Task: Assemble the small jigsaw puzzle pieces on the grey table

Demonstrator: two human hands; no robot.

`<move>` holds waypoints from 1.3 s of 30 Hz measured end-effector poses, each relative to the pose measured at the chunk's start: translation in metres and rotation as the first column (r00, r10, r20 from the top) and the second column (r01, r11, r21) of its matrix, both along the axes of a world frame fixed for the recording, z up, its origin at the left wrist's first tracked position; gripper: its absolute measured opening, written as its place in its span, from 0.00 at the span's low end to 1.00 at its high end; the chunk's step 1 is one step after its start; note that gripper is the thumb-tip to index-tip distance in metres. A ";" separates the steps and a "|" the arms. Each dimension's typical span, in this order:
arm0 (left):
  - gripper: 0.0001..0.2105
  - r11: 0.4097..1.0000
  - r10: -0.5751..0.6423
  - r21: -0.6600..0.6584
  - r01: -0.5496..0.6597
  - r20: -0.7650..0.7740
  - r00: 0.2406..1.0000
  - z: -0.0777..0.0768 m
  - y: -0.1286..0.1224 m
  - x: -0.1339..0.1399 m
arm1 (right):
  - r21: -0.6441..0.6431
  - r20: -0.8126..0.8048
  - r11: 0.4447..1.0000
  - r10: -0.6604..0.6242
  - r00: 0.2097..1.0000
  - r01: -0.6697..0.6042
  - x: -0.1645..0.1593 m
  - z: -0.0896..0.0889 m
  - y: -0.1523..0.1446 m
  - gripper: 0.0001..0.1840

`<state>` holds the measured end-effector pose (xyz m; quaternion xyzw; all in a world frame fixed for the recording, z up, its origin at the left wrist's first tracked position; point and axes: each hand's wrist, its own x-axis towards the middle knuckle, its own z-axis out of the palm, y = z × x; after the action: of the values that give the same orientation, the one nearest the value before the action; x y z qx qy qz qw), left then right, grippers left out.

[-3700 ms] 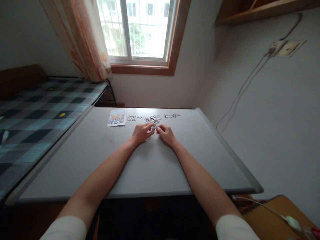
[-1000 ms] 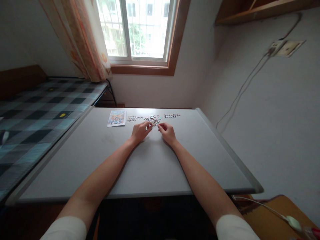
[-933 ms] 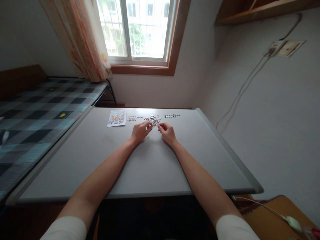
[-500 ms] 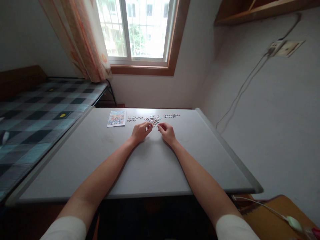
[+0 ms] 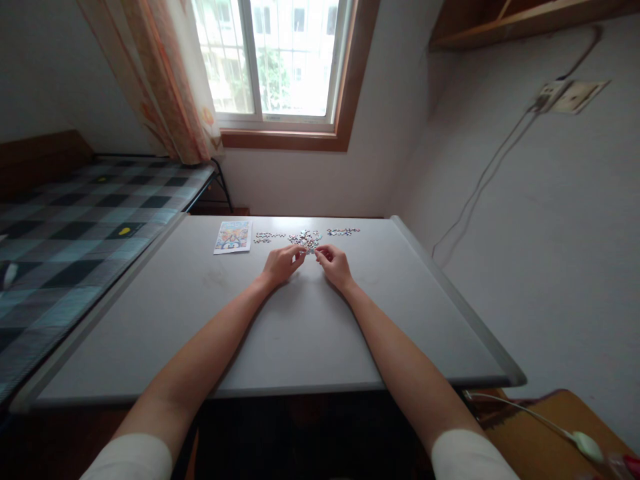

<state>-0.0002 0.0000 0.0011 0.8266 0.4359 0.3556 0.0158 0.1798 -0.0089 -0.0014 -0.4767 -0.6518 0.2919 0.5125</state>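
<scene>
A heap of small jigsaw puzzle pieces (image 5: pixel 306 237) lies near the far side of the white table (image 5: pixel 300 333). At its near edge, my left hand (image 5: pixel 283 263) has thumb and fingers pinched together at a small piece. Facing it across a narrow gap, my right hand (image 5: pixel 334 264) is closed in a pinch too, its fingertips by the same pieces. What exactly each pinch holds is too small to see clearly. Joined puzzle strips (image 5: pixel 270 236) lie left of the heap, and another joined strip (image 5: pixel 343 232) lies to its right.
A colourful picture sheet (image 5: pixel 233 237) rests on the table left of the pieces. A checked bed (image 5: pixel 100 220) stands along the left side, and a wall with a cable (image 5: pixel 480 183) is on the right. A brown stool-like surface (image 5: pixel 560 427) is at lower right.
Both hands stay almost in place. The fingertips shift very slightly at the near edge of the heap; the other things look unmoved.
</scene>
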 end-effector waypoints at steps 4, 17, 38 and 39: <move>0.09 1.000 0.005 -0.005 -0.005 -0.026 1.000 -0.001 0.001 0.000 | -0.004 0.030 1.000 -0.011 1.000 0.011 0.001 0.000 0.000 0.15; 0.09 1.000 -0.003 -0.004 0.003 -0.045 0.999 0.001 -0.001 0.001 | 0.015 0.110 0.996 -0.090 0.990 0.089 0.004 0.004 0.002 0.12; 0.08 1.000 0.014 -0.010 -0.014 -0.049 0.999 0.000 0.000 0.001 | -0.089 0.638 0.725 -0.485 0.598 0.683 0.080 0.012 0.016 0.16; 0.08 1.000 0.012 -0.012 -0.013 -0.049 0.999 0.000 0.000 0.001 | -0.070 0.650 0.733 -0.481 0.588 0.676 0.078 0.013 0.015 0.18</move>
<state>0.0005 -0.0001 0.0012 0.8322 0.4436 0.3325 0.0079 0.2578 0.0057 0.0117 -0.8044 -0.5286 0.0408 0.2680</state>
